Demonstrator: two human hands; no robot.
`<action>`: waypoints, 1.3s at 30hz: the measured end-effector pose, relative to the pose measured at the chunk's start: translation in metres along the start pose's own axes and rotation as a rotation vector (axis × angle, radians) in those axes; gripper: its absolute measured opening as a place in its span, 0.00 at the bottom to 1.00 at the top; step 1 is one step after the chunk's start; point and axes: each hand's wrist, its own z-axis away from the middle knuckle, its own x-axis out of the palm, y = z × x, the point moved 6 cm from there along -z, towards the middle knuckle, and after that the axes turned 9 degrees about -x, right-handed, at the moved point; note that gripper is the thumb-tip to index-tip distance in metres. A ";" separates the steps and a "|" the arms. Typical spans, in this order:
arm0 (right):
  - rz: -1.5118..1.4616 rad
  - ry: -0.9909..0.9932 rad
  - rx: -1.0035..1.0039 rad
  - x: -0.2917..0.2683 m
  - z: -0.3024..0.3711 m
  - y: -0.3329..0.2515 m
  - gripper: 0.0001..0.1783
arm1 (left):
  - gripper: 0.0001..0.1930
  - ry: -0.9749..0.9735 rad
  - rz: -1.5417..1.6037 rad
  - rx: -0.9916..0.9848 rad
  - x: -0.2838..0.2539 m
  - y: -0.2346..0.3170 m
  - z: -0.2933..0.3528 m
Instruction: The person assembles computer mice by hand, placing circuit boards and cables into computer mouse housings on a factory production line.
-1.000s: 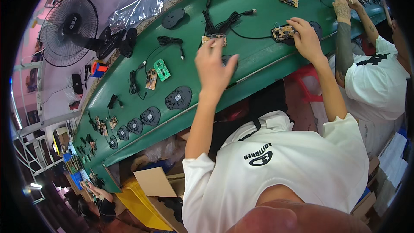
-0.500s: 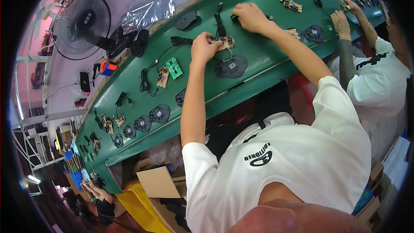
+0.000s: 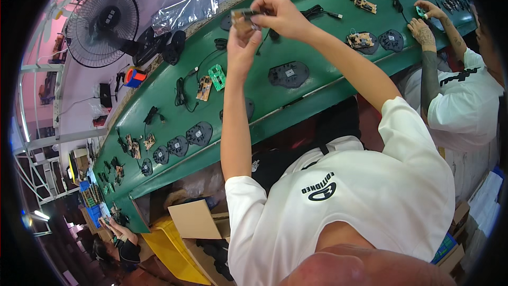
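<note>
- A black base plate [image 3: 288, 74] is laid flat on the green bench [image 3: 321, 78].
- Above the bench, a blurred tan circuit board [image 3: 242, 21] is held between thumb and fingers by the left hand [image 3: 243, 50].
- The right hand [image 3: 280, 17] is brought to the board's edge, fingers nearly closed; what its grip has cannot be told.
- Beyond, a fan [image 3: 108, 18] is seen.

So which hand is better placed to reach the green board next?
Likely the left hand: it is nearer the green board, while the right hand sits farther right. Both are at a blurred board.
</note>
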 end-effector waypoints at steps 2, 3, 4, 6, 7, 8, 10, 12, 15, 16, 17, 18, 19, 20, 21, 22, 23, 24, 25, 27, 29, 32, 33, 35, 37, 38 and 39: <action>-0.018 0.069 -0.012 0.002 -0.012 -0.010 0.10 | 0.18 -0.087 -0.113 -0.055 0.005 -0.006 0.005; -0.039 0.160 -0.022 -0.005 -0.013 -0.012 0.11 | 0.18 -0.090 -0.108 -0.060 0.002 -0.006 0.008; -0.059 0.251 -0.032 -0.011 -0.011 -0.013 0.13 | 0.15 -0.073 -0.343 -0.111 -0.005 -0.007 0.010; 0.225 0.245 0.011 -0.029 0.014 -0.008 0.15 | 0.12 0.027 -0.566 -0.068 -0.021 -0.006 0.018; 0.503 0.231 0.046 -0.042 0.031 -0.003 0.17 | 0.12 0.027 -0.564 -0.070 -0.024 -0.009 0.024; 0.478 0.258 0.131 -0.059 0.058 0.015 0.19 | 0.11 0.000 -0.604 0.030 -0.017 -0.007 0.027; 0.448 0.278 0.226 -0.068 0.092 0.025 0.22 | 0.09 -0.042 -0.662 0.138 -0.006 -0.006 0.032; 0.932 0.107 0.499 -0.069 0.110 0.023 0.20 | 0.08 -0.071 -0.701 0.164 -0.003 -0.009 0.029; 1.413 0.086 -0.086 -0.055 0.104 -0.011 0.18 | 0.08 -0.103 -0.751 0.211 0.004 -0.011 0.029; 1.412 0.084 -0.087 -0.055 0.101 -0.018 0.18 | 0.07 -0.101 -0.760 0.224 0.007 -0.011 0.030; 1.227 -0.040 -0.156 -0.048 0.098 -0.023 0.17 | 0.07 -0.098 -0.760 0.223 0.007 -0.011 0.032; 1.035 -0.162 -0.224 -0.036 0.096 -0.031 0.16 | 0.07 -0.095 -0.760 0.235 0.008 -0.011 0.034; 1.033 -0.163 -0.222 -0.028 0.101 -0.033 0.16 | 0.07 -0.098 -0.757 0.243 0.009 -0.014 0.037; 0.973 -0.332 -0.228 -0.009 0.109 -0.029 0.12 | 0.07 -0.094 -0.790 0.215 0.009 -0.021 0.039; 0.909 -0.493 -0.235 0.007 0.117 -0.023 0.09 | 0.07 -0.095 -0.793 0.213 0.008 -0.025 0.042; 0.911 -0.492 -0.234 0.008 0.120 -0.016 0.09 | 0.06 -0.070 -0.875 0.237 0.011 -0.027 0.047; 0.897 -0.483 -0.229 0.010 0.125 -0.007 0.06 | 0.06 -0.044 -0.958 0.260 0.013 -0.029 0.051; 0.878 -0.480 -0.222 0.013 0.127 -0.005 0.05 | 0.05 -0.014 -0.920 0.206 0.013 -0.031 0.057; 0.873 -0.484 -0.219 0.014 0.129 -0.003 0.05 | 0.05 -0.012 -0.920 0.199 0.015 -0.033 0.061; 0.792 -0.403 -0.189 0.014 0.130 -0.002 0.04 | 0.05 0.059 -0.880 0.141 0.015 -0.032 0.067; 0.785 -0.425 -0.160 0.012 0.132 -0.004 0.05 | 0.05 0.074 -0.915 0.159 0.018 -0.026 0.072; 0.771 -0.394 -0.147 0.001 0.126 -0.013 0.07 | 0.06 0.079 -0.899 0.166 0.015 -0.026 0.075; 0.761 -0.344 -0.160 -0.005 0.119 -0.018 0.08 | 0.06 0.069 -0.848 0.150 0.011 -0.026 0.074; 0.811 -0.370 -0.202 -0.026 0.098 -0.024 0.16 | 0.05 0.079 -0.800 0.157 0.006 -0.024 0.073; 0.915 -0.522 -0.229 -0.035 0.086 -0.024 0.23 | 0.05 0.071 -0.746 0.166 0.006 -0.021 0.070; 0.933 -0.664 -0.120 -0.037 0.088 -0.006 0.27 | 0.05 0.060 -0.720 0.161 0.007 -0.018 0.068; 0.941 -0.659 -0.119 -0.042 0.080 -0.003 0.27 | 0.05 0.052 -0.691 0.161 0.008 -0.016 0.063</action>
